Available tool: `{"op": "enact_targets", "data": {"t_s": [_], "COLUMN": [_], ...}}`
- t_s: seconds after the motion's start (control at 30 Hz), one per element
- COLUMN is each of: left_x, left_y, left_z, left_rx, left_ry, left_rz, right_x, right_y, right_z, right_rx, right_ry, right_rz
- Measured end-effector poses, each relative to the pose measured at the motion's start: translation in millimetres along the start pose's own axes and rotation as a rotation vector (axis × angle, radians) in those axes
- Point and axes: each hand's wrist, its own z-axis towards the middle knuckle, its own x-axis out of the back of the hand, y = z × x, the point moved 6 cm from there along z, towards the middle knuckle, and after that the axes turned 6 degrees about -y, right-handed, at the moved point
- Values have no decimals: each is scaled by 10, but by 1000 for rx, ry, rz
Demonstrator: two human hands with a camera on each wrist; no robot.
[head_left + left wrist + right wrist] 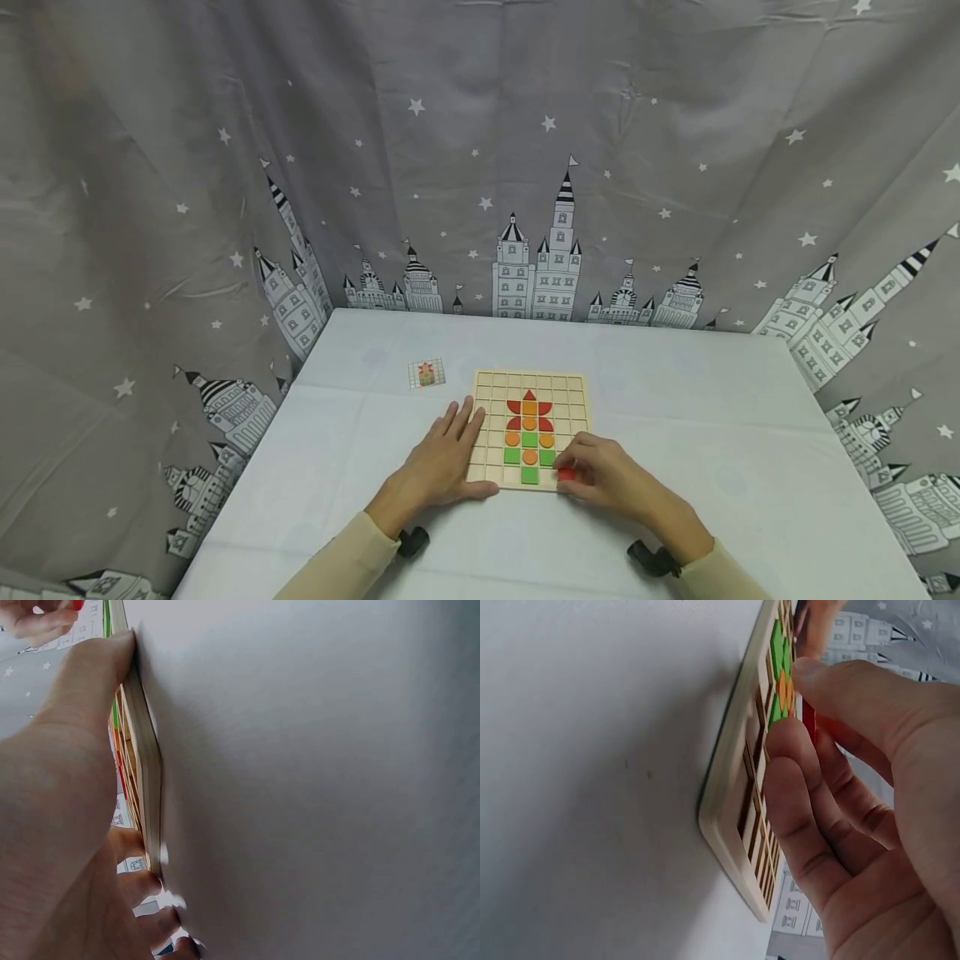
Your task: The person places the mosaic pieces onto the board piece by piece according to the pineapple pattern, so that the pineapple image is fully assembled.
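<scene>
A square wooden grid board (491, 400) lies on the table, with red, orange and green tiles laid in its middle columns. My left hand (437, 460) rests along the board's left edge, fingers spread and thumb at the near edge. Over the near right corner, my right hand (611, 477) pinches a small red tile (566, 474) between thumb and fingers. In the right wrist view the red tile (808, 718) shows edge-on, partly hidden by the fingers. Green tiles (778, 649) lie in the grid just beyond it.
A small pattern card (426, 373) with a similar coloured figure on a grid lies left of the board's far corner. White cloth (675, 400) covers the table. A grey curtain (465, 150) with castles and stars hangs behind and at both sides.
</scene>
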Motion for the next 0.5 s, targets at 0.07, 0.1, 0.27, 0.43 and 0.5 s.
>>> {"op": "enact_targets", "data": {"t_s": [0.07,0.1,0.27,0.43,0.5], "left_x": [0,1,-6,-7,-7], "left_y": [0,1,-4,-8,-10], "left_z": [1,2,6,11,12], "left_rx": [0,-2,-12,-16,-15], "left_ry": [0,1,10,14,12], "left_rz": [-4,-6,-2,-1,-2], "right_x": [-28,-38,-79,-103,-104], "right_y": [-9,-18,-38,-41,-46], "right_z": [32,44,70,73,71], "right_rx": [4,18,55,66,79], "right_ry": [1,7,26,33,42], "right_rz": [-6,-12,-41,-50,-52]}}
